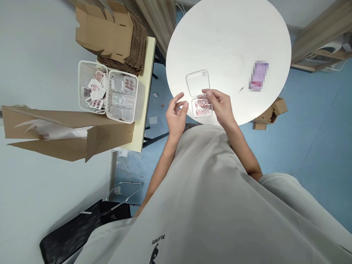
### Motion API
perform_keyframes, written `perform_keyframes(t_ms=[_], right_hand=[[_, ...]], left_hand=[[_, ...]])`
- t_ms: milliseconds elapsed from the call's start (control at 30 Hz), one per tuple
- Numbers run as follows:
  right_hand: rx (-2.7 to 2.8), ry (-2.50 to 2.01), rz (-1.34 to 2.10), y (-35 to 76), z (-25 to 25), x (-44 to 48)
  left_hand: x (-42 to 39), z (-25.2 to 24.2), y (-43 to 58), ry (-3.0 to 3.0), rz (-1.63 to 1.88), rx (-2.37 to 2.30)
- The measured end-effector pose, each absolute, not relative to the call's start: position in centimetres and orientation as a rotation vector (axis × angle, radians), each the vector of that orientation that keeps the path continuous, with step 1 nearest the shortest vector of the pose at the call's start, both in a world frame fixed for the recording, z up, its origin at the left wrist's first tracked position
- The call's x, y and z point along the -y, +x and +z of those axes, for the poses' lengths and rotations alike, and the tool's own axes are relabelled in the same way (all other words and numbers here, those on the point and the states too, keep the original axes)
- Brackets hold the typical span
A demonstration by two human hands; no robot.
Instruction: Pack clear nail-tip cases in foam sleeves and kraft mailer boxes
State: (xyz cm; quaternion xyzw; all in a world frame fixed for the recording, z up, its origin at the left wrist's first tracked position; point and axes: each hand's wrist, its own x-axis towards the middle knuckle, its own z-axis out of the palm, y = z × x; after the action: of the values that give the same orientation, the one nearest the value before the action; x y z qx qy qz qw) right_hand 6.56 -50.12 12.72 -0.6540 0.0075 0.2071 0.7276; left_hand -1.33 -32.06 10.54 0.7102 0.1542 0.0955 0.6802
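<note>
right hand pinched clear case, lid open, near hinge | left hand spread just beside it | pink press-on nails lay in case, tabletop's near edge | risk: slipping pinch could have spilled nails

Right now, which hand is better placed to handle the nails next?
Probably the right hand: its fingers are at the case, near the nails; the left hand seems empty, beside the case.
</note>
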Motion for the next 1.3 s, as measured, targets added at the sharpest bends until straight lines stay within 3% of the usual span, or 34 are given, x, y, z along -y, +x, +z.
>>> perform_keyframes(t_ms=[267, 1300], right_hand=[[0.031, -1.424, 0.510, 6.3, 12.3, 50.7], [0.147, -1.417, 0.638, 6.3, 13.7, 52.4]], left_hand=[[32.7, 10.8, -1.4, 1.326, -0.050, -0.321], [32.5, 11.9, -1.1, 1.318, -0.049, -0.331]])
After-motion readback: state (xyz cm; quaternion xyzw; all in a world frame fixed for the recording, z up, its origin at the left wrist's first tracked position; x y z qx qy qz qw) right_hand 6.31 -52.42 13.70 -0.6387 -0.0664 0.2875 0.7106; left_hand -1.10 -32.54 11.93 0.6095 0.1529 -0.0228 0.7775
